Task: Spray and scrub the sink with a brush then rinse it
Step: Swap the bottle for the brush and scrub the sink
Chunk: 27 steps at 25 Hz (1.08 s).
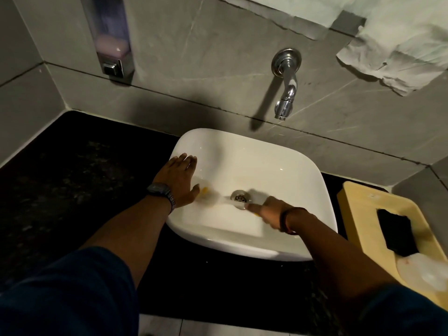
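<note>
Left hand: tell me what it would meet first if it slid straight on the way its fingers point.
The left hand lies flat on the sink's left rim, fingers pointing toward the back wall. Going on, it would probably cross the rim's back-left corner and meet the tiled wall; depth is unclear.

Bathroom: white sink [242, 144], wall tap [287, 83], soap dispenser [111, 40], grey tiles [206, 44]

Just one head cam here, looking steeply down and forward from above the sink [254, 166], pretty close (wide-angle, so edges bend), with the tiled wall [194, 57] filling the top.
</note>
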Each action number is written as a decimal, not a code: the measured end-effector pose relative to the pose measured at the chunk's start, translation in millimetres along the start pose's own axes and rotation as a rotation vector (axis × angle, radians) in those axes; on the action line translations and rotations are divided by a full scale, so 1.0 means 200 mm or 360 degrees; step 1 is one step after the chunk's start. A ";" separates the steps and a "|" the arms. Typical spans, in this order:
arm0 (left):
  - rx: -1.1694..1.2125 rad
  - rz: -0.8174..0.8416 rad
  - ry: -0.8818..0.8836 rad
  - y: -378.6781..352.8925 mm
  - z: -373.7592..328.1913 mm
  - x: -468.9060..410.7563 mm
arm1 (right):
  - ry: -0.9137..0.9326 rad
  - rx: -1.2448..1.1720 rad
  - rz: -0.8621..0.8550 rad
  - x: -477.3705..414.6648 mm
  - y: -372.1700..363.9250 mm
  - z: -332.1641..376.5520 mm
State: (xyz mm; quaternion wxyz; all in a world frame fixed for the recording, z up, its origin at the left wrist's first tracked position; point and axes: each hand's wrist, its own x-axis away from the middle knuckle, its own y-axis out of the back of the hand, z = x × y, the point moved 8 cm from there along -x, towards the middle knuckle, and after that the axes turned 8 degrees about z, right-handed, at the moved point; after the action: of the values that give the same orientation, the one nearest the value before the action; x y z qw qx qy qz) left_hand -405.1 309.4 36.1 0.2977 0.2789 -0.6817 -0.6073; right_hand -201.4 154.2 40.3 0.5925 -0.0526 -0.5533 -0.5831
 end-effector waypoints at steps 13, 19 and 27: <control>-0.0039 0.0020 0.0024 -0.02 0.00 0.00 | -0.0302 0.0033 0.0265 0.06 0.10 -0.18; -0.0013 -0.0012 0.0024 -0.02 0.01 -0.01 | -0.0291 0.0099 -0.0500 -0.01 0.38 -0.21; -0.0139 0.0071 0.0066 -0.07 0.03 -0.02 | -0.0261 0.0196 -0.0374 0.06 0.38 -0.43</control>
State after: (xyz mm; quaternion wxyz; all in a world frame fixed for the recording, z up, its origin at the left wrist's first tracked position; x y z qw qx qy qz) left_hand -407.1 314.0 20.9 0.3371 0.2629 -0.6542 -0.6239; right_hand -96.1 109.3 60.7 0.4750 0.0015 -0.6371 -0.6071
